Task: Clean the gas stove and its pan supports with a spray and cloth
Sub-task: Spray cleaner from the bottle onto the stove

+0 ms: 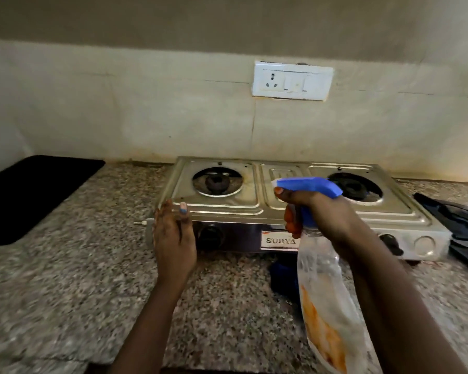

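"SURYA" on stove (254,209) (front plate)

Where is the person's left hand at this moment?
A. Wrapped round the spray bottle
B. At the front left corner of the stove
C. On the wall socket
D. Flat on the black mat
B. The left hand rests against the front left corner of the stove, thumb on its top edge, while the right hand grips the spray bottle.
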